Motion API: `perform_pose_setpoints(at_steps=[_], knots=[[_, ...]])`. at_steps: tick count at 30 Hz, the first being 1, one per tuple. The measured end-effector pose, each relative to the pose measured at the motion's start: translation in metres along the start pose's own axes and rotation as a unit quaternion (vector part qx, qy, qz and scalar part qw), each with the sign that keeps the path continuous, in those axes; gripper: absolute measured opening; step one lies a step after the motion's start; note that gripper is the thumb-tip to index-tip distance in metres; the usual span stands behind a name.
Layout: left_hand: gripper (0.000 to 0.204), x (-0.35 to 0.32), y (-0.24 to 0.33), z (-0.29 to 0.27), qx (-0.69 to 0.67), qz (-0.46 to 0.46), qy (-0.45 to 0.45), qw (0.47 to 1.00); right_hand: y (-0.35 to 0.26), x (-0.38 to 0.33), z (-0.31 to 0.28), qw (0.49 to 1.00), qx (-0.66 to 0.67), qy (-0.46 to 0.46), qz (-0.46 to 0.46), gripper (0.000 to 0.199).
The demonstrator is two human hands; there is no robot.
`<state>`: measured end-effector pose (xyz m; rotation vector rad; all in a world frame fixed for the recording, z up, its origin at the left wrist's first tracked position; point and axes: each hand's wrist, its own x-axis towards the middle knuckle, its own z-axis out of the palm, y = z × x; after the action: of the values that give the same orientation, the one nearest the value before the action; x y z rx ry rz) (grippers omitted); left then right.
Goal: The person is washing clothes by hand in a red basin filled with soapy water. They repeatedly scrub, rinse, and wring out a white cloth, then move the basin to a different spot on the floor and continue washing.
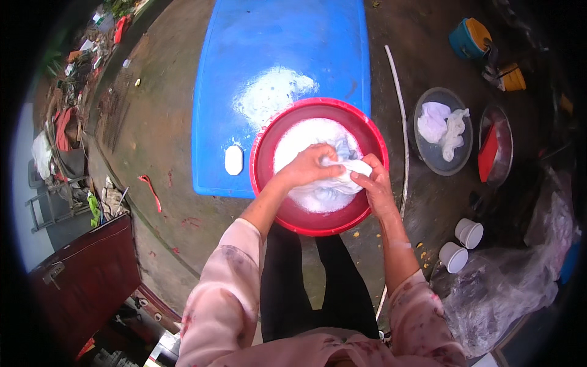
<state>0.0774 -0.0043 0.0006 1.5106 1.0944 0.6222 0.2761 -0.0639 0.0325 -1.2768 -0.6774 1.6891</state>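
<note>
Cloth [353,169] gripped by left hand [310,166] and right hand [376,183] over basin [264,172]. Washing apparently underway; rinsing presumably left. Whites [432,122] in tub [436,160]: washed or waiting, cannot tell.

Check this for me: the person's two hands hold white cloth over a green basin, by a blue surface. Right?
Not quite: the basin is red, not green, as the head view shows. The left hand and right hand do hold white cloth over it, by a blue surface.
</note>
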Motion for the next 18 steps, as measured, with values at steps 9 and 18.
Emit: perform_pose_setpoints(at_steps=[9,18], knots=[[0.030,-0.014,0.006,-0.007,-0.191,-0.196,0.187,0.943,0.048,0.003,0.022,0.973,-0.126,0.144,0.129,0.038],[0.027,-0.027,-0.028,0.032,0.301,-0.021,0.029,0.953,0.074,0.013,0.100,0.898,0.388,0.147,0.149,0.036]])
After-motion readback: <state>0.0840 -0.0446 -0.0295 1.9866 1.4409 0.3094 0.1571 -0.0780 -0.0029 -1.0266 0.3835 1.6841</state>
